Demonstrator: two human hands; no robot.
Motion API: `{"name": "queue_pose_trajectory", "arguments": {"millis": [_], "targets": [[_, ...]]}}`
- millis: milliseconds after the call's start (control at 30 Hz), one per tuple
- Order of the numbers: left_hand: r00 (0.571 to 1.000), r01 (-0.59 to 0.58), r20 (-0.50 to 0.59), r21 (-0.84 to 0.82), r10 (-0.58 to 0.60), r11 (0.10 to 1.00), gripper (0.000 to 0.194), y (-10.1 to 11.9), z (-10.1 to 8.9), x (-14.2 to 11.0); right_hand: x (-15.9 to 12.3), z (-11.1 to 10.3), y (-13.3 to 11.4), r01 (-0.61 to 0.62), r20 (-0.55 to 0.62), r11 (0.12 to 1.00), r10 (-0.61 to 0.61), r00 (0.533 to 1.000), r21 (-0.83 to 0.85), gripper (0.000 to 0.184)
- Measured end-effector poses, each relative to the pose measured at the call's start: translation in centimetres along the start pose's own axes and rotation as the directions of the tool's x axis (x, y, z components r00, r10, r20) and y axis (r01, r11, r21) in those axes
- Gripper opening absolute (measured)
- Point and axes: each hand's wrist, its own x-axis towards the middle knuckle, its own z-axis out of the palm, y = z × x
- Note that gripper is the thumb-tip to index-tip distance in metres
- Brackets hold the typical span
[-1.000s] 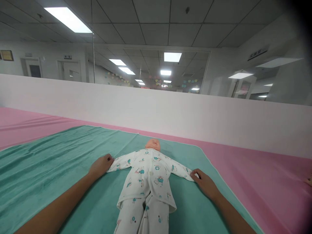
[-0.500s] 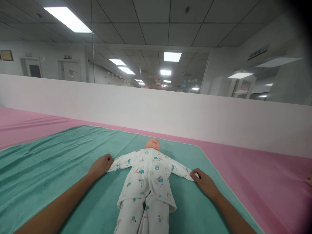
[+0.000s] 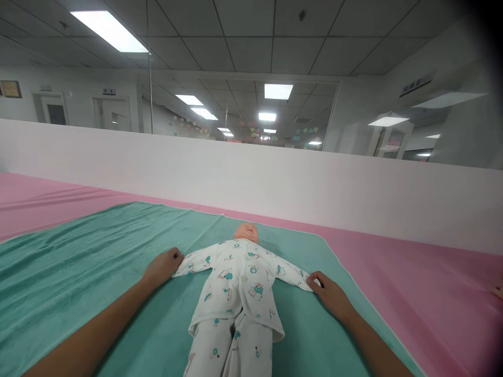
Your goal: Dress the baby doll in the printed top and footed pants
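A baby doll (image 3: 246, 232) lies on its back on a green blanket (image 3: 78, 272), head pointing away from me. It wears white printed pyjamas (image 3: 236, 293) with both sleeves spread sideways. My left hand (image 3: 162, 267) grips the cuff of the sleeve on the left, fingers curled round it. My right hand (image 3: 330, 294) pinches the cuff of the sleeve on the right. Both forearms reach in from the bottom edge.
The green blanket lies on a pink sheet (image 3: 412, 293) covering a wide surface. A low white partition (image 3: 275, 183) runs along the far side, with glass above it. At the far right edge part of another person's hand (image 3: 499, 289) shows.
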Motion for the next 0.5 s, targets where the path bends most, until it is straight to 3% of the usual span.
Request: {"name": "queue_pose_trajectory", "arguments": {"millis": [500], "targets": [[1.0,-0.014,-0.012,-0.018,0.014,1.0,0.029,-0.05,-0.02,0.0,0.03,-0.08,-0.12,-0.004,0.004,1.0,0.004,1.0,-0.015,0.038]]}}
